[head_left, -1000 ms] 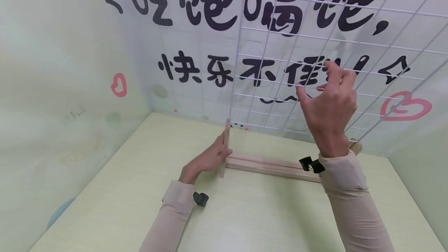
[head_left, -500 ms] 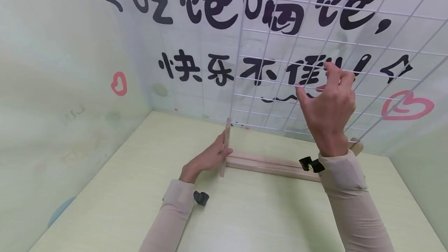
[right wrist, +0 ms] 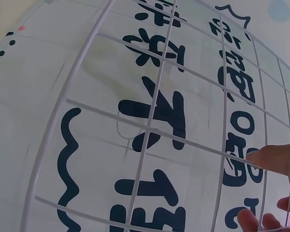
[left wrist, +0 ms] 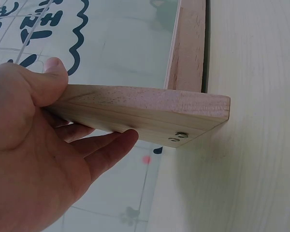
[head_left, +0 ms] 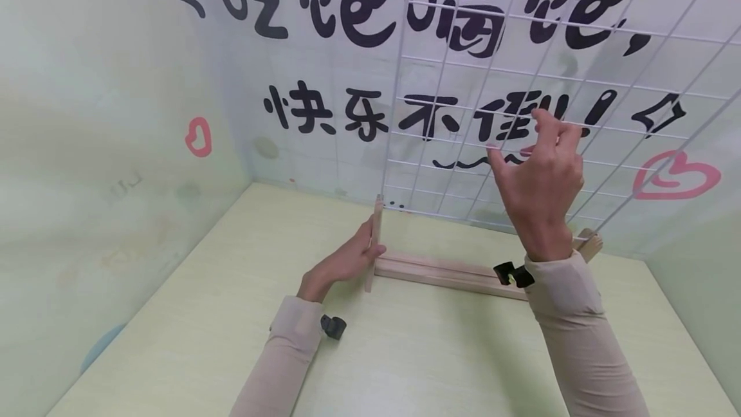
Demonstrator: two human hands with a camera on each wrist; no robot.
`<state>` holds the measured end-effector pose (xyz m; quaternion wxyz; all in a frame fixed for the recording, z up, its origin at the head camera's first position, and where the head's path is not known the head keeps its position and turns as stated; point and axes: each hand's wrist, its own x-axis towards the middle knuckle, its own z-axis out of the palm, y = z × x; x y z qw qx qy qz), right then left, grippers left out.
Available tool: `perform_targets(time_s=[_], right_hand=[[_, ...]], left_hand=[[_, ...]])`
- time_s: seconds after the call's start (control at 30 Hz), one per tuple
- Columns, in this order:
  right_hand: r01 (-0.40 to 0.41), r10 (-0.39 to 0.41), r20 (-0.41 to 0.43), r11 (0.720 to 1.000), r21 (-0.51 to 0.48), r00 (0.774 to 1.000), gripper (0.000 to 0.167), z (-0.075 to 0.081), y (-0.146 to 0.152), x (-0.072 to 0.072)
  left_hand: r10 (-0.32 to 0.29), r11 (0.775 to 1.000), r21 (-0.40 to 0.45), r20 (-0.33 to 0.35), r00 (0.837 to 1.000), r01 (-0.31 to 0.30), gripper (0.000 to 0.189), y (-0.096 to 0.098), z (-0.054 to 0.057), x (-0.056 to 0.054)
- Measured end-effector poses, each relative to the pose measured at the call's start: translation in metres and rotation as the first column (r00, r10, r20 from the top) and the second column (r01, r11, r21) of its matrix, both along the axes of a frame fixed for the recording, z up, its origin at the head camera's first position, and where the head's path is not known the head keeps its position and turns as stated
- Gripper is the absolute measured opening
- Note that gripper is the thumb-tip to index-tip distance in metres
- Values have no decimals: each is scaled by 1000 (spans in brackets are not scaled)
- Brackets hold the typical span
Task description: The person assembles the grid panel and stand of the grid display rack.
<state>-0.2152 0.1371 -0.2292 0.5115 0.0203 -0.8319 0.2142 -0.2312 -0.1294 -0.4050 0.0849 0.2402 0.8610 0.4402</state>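
Now our left hand (head_left: 343, 262) pinches the assembled wooden stand (head_left: 451, 278), our half-curled right hand (head_left: 541, 182) grips the wire grid (right wrist: 147, 129) above, fixing seemingly unfinished.

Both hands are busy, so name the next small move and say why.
I'd probably ease the lower edge of the wire grid toward the wooden bar, with the left grip bracing the end board. The right grip has the grid by its wires, and in the head view that edge appears beyond the bar, not along it.
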Motion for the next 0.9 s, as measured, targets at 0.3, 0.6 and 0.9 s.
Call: perform_targets(time_s=[0.3,0.6,0.9], right_hand=[[1,-1,10,1000,4,1000,62,-3,0,0],[-5,5,21,1000,7,1000,63,-6,0,0],[-10,9,25,1000,14,1000,63,-8,0,-1]], left_hand=[[10,1000,7,2,1000,-10,78,1,2,0],[12,1000,-5,6,1000,-12,78,0,-1,0],[11,1000,-9,10,1000,-11,78,0,-1,0]])
